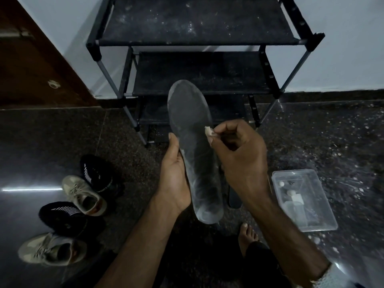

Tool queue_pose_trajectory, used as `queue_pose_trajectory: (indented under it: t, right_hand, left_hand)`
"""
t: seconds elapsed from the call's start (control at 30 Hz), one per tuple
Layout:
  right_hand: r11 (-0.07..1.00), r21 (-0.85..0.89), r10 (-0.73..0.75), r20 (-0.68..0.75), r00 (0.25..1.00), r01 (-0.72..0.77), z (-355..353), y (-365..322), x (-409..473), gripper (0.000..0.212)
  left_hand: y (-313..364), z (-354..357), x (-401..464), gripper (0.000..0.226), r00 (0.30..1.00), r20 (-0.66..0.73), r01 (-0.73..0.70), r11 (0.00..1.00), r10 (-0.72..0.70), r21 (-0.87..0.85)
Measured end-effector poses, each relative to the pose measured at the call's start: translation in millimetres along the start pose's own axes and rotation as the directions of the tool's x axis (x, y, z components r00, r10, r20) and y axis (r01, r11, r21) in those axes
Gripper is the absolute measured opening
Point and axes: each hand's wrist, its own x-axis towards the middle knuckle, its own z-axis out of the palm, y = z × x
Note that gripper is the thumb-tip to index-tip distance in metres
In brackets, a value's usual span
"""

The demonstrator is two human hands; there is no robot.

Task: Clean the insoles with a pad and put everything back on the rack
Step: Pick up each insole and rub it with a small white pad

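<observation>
Two hands share the work: the left hand [173, 173] cups the grey insole [194, 150] from beneath, tilting its face up for wiping, while the right hand [239, 154] pinches what looks like a small pad [208, 130] at the insole's near edge.

Grey insole [193, 150] in left hand [173, 175], pad [208, 130] pinched in right hand [239, 154]

You've got a grey insole [192, 142], whitish pad [208, 132], black rack [199, 38], black shoes w/ white stripes [97, 173], beige-olive sneakers [83, 194], dark speckled floor [332, 138].
</observation>
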Motion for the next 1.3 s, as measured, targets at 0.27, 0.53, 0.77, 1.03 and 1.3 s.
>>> queue_pose_trajectory:
  t: [0.27,0.53,0.77,1.03,1.3]
  right_hand:
    - [0.968,-0.213,-0.130,0.029,0.991,0.133,-6,-1,2,0.013]
    - [0.897,-0.307,-0.244,0.256,0.935,0.318,25,-4,-21,0.012]
    - [0.910,-0.362,-0.164,0.132,0.978,0.201,0,3,-3,0.012]
    - [0.930,-0.264,-0.175,0.290,0.941,0.254,27,-8,-25,0.018]
    - [0.918,-0.355,-0.118,0.187,0.975,0.179,9,5,-9,0.017]
  left_hand:
    - [0,-2,0,0.050,0.999,0.045,-0.018,0.998,0.016,0.060]
    - [9,-5,-3,0.079,0.993,0.101,0.072,0.997,-0.068,-0.041]
    - [2,-3,-1,0.065,0.994,0.082,0.083,0.988,-0.073,-0.130]
    - [7,-8,0,0.080,0.990,0.111,0.107,0.981,-0.090,-0.161]
    - [6,-8,3,0.073,0.994,0.066,0.101,0.982,-0.091,-0.159]
